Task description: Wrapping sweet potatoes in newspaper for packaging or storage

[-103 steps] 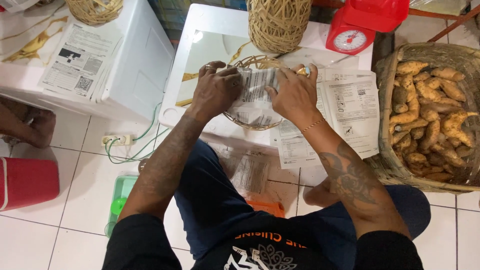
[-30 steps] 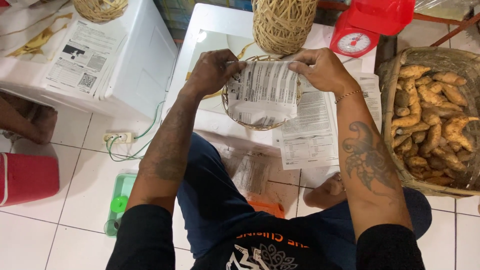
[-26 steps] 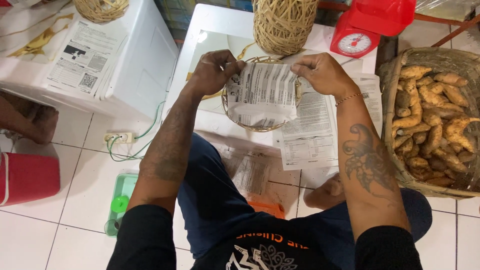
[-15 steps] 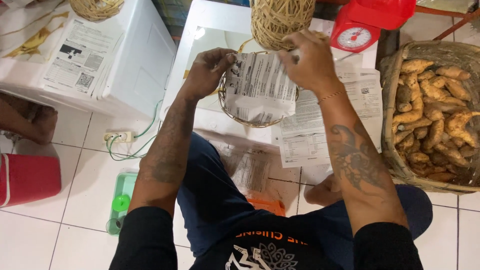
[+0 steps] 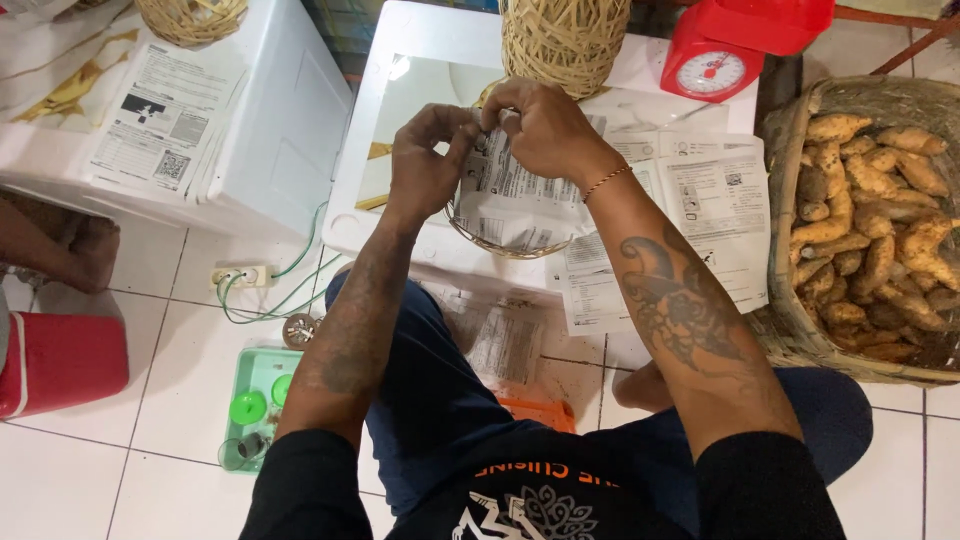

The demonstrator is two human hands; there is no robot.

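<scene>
My left hand (image 5: 425,160) and my right hand (image 5: 540,125) meet above a white table (image 5: 400,110), both pinching the top edge of a printed paper sheet (image 5: 515,205). The sheet hangs folded down over a small round woven basket (image 5: 505,245), whose rim shows only below the paper. What lies inside the basket is hidden by the sheet. A thin bracelet circles my right wrist.
A tall ball of rattan twine (image 5: 565,40) and a red kitchen scale (image 5: 720,60) stand behind my hands. Loose printed sheets (image 5: 700,210) lie to the right, beside a large wicker basket of sweet potatoes (image 5: 880,230). A white box (image 5: 230,130) and a power strip (image 5: 245,275) are to the left.
My right hand has swung left across the sheet to meet my left hand, folding the paper's top edge together. Earlier the hands held the sheet spread wide apart.
</scene>
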